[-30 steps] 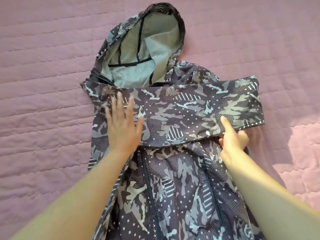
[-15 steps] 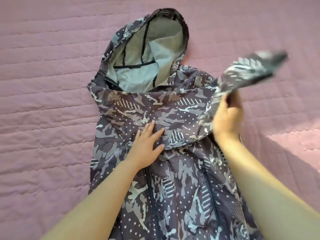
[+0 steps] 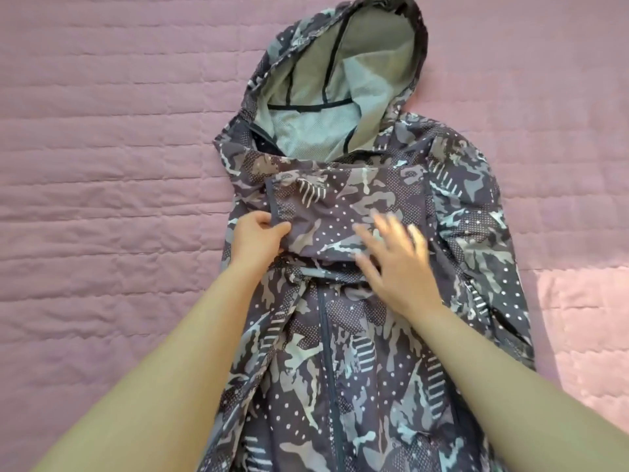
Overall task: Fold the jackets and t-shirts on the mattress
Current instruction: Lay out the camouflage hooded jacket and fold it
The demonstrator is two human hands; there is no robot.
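Two bare forearms reach over the grey-and-navy camouflage zip jacket point(image 3: 357, 386), spread front-up on the pink quilted mattress point(image 3: 102, 165). The left hand point(image 3: 260, 238) pinches the cuff end of the sleeve point(image 3: 347, 206) folded across the chest. The right hand point(image 3: 398, 267) lies flat on that sleeve, fingers spread (they are blurred). Beyond, the mesh-lined hood point(image 3: 340, 97) lies open.

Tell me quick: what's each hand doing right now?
Left hand: closed, pinching the folded sleeve at its cuff.
Right hand: open, flat on the same sleeve.
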